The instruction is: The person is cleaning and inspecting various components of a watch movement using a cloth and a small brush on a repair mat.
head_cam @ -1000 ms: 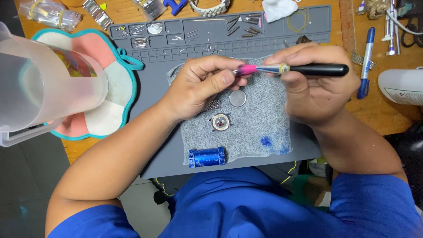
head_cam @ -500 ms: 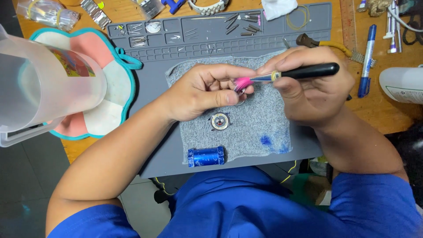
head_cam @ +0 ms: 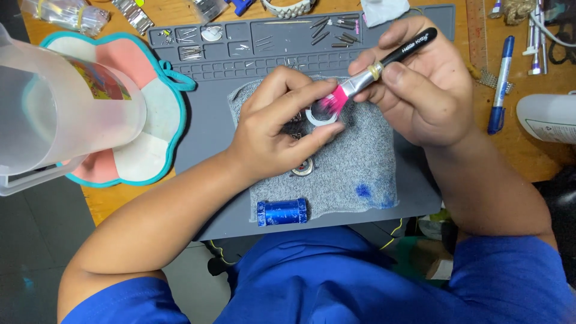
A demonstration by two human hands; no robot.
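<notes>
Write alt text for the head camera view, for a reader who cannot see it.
Seen from above, a person's left hand holds a small white ring over a grey cloth while the right hand brushes it with a pink-bristled, black-handled brush. The cloth lies on a grey work mat, with a blue cylinder at its near edge and a translucent jug to the left.

A cloth pad (head_cam: 354, 162) lies on a work mat (head_cam: 210, 120) on the table (head_cam: 516, 150). A small cylinder (head_cam: 282, 212) sits at the pad's near edge. A jug (head_cam: 60, 114) stands left of the mat; a marker pen (head_cam: 500, 84) lies right.
</notes>
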